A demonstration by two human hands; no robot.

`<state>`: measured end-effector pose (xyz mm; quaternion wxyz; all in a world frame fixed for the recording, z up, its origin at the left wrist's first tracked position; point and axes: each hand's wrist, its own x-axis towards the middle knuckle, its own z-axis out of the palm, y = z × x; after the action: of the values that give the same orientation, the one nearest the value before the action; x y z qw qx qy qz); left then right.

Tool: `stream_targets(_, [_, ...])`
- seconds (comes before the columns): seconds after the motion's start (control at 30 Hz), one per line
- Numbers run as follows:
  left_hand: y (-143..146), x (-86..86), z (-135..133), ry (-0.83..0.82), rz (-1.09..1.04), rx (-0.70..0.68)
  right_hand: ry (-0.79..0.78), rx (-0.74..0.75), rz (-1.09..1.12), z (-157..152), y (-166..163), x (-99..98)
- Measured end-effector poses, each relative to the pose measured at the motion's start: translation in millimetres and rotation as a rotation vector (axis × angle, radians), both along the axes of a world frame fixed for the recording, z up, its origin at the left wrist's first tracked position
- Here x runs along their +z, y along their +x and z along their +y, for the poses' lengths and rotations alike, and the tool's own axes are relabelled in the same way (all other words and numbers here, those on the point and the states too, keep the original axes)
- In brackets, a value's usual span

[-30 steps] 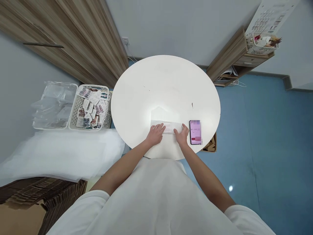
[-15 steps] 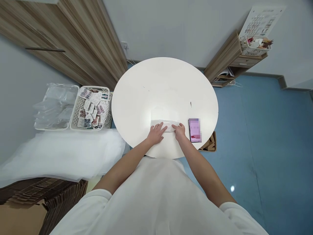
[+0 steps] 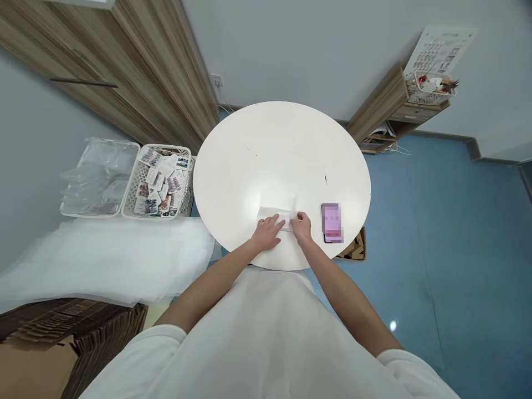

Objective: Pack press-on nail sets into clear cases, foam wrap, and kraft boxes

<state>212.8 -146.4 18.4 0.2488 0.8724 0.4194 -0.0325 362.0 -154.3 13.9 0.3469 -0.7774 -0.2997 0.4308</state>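
A thin white wrapping sheet, folded into a flat strip, lies near the front of the round white table. Its translucent far part stretches flat beyond the strip. My left hand rests on the strip's near side, fingers spread and pressing it down. At the strip's right end, my right hand has its fingers curled and pinches the sheet, folding that end inward. Whatever is wrapped inside is hidden.
A phone lies right of my right hand. On the left stand a basket of carded items and a tray of clear plastic bags. White sheets and stacked cardboard are nearer me.
My right hand has moved slightly left and curled, bringing the strip's right end inward. The left hand stays on the sheet. The whole view has shifted a little.
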Motion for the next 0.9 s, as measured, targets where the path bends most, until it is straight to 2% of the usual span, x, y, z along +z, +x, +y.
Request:
stream_targets(0.2, [-8, 2.5, -27, -0.085, -0.074, 0.065, 0.028, 0.400, -0.185, -28, -7, 1.7])
stream_targets(0.27, [-15, 0.7, -33, -0.092, -0.105, 0.204, 0.039, 0.508, -0.251, -31, -6, 2.3])
stream_targets(0.37, [-29, -4.2, -36, -0.173, -0.110, 0.590, 0.040, 0.638, -0.417, -32, -5, 2.0])
stream_targets(0.43, [-38, -7.9, -32, -0.275, -0.158, 0.813, 0.033, 0.638, -0.549, -34, -7, -0.2])
stream_targets(0.53, [-43, -13.5, -21, -0.398, -0.340, 0.971, 0.069, 0.592, -0.633, -39, -13, -6.0])
stream_targets(0.63, [-40, -19.2, -6, -0.522, -0.480, 1.058, 0.109, 0.603, -0.585, -42, -18, -11.3])
stream_targets(0.77, [-32, -23.9, 9, -0.662, -0.547, 1.162, 0.104, 0.622, -0.503, -40, -16, -12.8])
stream_targets(0.9, [-28, -18.7, 7, -0.691, -0.561, 1.159, 0.123, 0.658, -0.434, -39, -8, -10.7])
